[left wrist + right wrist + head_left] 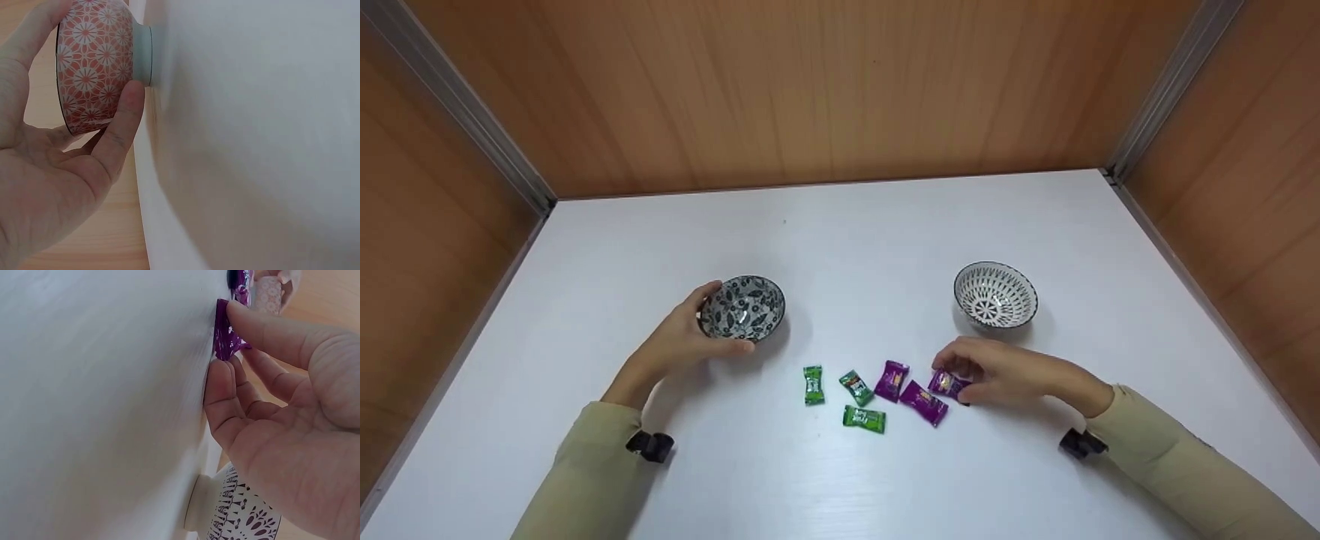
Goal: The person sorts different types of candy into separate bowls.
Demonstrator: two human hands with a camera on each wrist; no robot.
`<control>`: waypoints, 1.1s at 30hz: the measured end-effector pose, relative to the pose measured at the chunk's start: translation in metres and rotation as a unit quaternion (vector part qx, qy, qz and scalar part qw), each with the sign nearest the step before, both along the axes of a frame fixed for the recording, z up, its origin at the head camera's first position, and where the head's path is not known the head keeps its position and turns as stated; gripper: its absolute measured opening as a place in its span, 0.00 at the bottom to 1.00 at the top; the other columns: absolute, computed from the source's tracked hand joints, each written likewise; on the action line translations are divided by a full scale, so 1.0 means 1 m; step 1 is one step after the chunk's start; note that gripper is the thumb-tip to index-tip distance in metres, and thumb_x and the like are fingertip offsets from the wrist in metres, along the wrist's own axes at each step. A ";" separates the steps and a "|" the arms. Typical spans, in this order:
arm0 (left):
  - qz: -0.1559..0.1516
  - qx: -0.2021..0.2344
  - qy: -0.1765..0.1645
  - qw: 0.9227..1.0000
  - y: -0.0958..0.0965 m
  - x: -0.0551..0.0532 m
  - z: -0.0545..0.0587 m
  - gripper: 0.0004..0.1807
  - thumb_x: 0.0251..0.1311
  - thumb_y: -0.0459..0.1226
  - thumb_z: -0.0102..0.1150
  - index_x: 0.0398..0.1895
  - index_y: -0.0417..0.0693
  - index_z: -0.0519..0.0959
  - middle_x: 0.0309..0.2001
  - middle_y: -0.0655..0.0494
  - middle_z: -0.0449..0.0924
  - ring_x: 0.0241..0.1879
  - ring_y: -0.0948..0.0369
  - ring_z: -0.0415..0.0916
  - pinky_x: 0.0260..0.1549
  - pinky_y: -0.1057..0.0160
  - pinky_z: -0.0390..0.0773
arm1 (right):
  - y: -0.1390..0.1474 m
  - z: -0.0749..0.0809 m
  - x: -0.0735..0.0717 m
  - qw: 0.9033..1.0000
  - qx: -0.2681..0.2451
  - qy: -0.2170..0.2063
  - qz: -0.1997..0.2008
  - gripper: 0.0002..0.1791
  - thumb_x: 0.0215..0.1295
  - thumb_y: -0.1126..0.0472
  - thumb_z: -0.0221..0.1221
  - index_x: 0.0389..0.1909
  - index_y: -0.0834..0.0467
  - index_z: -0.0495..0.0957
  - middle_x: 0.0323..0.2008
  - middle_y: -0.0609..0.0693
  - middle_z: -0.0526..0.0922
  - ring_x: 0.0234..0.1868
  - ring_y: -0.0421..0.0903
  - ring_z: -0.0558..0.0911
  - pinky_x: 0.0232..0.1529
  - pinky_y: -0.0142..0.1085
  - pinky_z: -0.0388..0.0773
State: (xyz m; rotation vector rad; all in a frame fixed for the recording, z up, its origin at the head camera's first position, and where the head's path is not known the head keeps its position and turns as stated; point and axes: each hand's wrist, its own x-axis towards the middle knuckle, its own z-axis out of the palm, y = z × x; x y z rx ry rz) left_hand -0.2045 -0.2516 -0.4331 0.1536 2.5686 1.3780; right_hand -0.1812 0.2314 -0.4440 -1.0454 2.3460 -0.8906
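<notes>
My left hand [684, 337] grips a small bowl [744, 307] by its side, thumb near the front rim and fingers round the far left. Dark flowers cover the bowl's inside; the left wrist view shows a red-and-white patterned outside [93, 64] and a pale foot close to the white surface. My right hand [1005, 373] pinches a purple wrapped candy [946, 383] between thumb and fingers, low at the tabletop; in the right wrist view the purple wrapper [225, 334] sits between the fingertips. Two more purple candies [892, 380] lie just left of it.
Three green wrapped candies [864, 419] lie left of the purple ones. A second bowl [996, 295], white with dark marks, stands behind my right hand. Wood-look panels [825, 90] wall the white table [825, 480] at the back and sides.
</notes>
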 end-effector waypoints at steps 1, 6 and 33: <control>0.000 -0.001 0.001 1.000 0.000 0.000 0.000 0.70 0.39 0.51 0.85 0.81 0.45 0.48 0.75 0.36 0.57 0.73 0.42 0.56 0.72 0.40 0.55 | 0.000 0.000 0.000 1.000 0.000 -0.004 -0.003 0.23 0.63 0.68 0.67 0.59 0.60 0.75 0.46 0.46 0.78 0.46 0.45 0.77 0.48 0.37 0.80; -0.001 -0.001 0.001 1.000 0.000 -0.001 0.000 0.69 0.39 0.51 0.85 0.81 0.45 0.48 0.75 0.36 0.57 0.73 0.42 0.56 0.72 0.40 0.55 | -0.001 -0.001 0.000 1.000 0.000 -0.015 -0.011 0.22 0.63 0.67 0.67 0.57 0.58 0.75 0.43 0.45 0.79 0.45 0.44 0.78 0.49 0.37 0.80; -0.007 -0.005 -0.002 1.000 -0.001 -0.001 0.002 0.69 0.39 0.52 0.85 0.81 0.46 0.48 0.75 0.38 0.57 0.72 0.42 0.58 0.71 0.39 0.56 | -0.041 0.019 -0.016 0.993 -0.083 -0.082 -0.035 0.17 0.65 0.69 0.64 0.54 0.58 0.77 0.45 0.51 0.82 0.46 0.49 0.84 0.51 0.41 0.83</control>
